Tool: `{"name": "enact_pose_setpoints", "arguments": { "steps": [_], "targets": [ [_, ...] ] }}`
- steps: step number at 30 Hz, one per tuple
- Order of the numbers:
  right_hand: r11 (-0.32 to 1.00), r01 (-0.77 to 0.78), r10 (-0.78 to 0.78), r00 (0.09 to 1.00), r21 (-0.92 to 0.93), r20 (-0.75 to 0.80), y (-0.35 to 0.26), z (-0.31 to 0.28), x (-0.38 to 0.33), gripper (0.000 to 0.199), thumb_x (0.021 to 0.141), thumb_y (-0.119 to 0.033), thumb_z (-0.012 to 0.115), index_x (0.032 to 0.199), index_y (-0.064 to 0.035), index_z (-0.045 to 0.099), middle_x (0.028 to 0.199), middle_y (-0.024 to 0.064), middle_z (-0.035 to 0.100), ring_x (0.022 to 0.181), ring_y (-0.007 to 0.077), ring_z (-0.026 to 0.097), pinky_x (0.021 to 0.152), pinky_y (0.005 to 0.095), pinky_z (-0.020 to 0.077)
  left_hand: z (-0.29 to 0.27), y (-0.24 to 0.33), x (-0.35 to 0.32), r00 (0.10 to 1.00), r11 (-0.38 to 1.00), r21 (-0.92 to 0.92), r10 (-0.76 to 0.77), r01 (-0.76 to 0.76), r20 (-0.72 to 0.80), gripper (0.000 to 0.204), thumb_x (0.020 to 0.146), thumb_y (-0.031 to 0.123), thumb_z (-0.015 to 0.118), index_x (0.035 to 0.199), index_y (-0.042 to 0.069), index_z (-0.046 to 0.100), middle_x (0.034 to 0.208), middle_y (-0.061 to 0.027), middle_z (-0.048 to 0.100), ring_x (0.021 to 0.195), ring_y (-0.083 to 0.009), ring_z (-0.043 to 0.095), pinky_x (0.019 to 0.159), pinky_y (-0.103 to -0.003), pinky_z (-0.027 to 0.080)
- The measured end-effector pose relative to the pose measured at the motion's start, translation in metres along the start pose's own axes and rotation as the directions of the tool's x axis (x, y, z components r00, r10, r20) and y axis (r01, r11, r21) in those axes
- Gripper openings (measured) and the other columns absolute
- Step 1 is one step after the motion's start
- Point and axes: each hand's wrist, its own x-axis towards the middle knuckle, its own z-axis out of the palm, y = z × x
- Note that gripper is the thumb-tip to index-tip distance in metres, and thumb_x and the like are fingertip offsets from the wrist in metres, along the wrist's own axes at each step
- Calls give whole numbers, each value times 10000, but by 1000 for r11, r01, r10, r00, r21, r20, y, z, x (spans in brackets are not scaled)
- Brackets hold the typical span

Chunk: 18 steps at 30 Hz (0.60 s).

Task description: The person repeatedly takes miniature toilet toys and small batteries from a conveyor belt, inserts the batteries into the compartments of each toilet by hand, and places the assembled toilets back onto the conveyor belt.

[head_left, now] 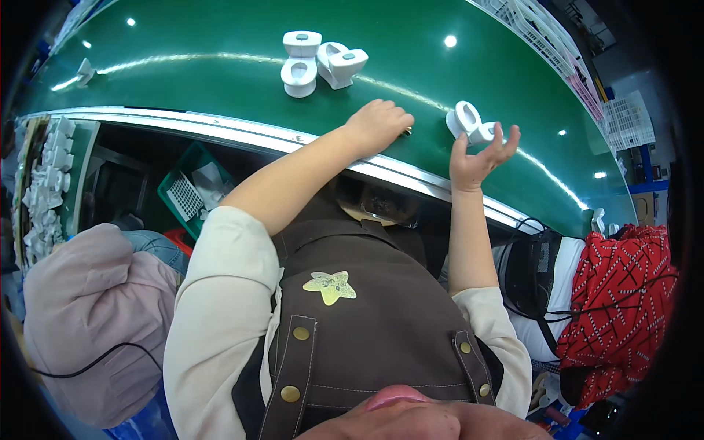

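Observation:
On the green work surface [220,88], my left hand [380,126] rests near the front edge with its fingers curled closed. A small dark and brass-coloured bit shows beside its fingers; what it belongs to is hidden. My right hand [480,158] is open, thumb and fingers apart on either side of a small white toy toilet [463,117]. Whether the fingers touch it, I cannot tell. Farther off, beyond my left hand, a white toy toilet [300,64] stands close beside another toy toilet [342,66], which is turned at an angle.
A metal rail [286,137] runs along the near edge. Toward the far left lies a small white piece [85,71]. White racks [535,37] line the far right. A green basket [174,176] sits below at left. People sit on both sides, one in a red patterned garment [620,293].

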Motion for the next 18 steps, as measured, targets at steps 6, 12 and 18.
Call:
{"name": "enact_pose_setpoints", "arguments": {
  "steps": [6,12,18],
  "targets": [
    [904,-118,11,967,411,254,-69,42,21,645,754,-107,687,1348,-67,440,1473,281,256,1346,433,330,1102,504,292,-37,-29,-53,667,-33,-957,-710,290,226,272,939,16,552,1209,-13,552,1081,-96,653,990,-179,659,823,-289,533],
    [810,-389,95,825,438,557,-135,127,54,703,774,-205,734,1395,-84,429,1483,282,242,1297,460,394,1061,469,389,-48,-58,-61,512,-84,-936,-818,342,260,426,969,17,502,1390,-20,446,1096,-105,628,959,-199,666,760,-297,559],
    [870,-386,153,802,306,578,-110,174,55,518,791,-197,767,1225,-48,527,1303,217,471,1169,346,515,963,453,479,-64,-91,-65,346,-110,-951,-914,289,210,419,950,15,532,1367,23,498,1045,-80,638,871,-156,630,709,-287,552]
  ]
}}
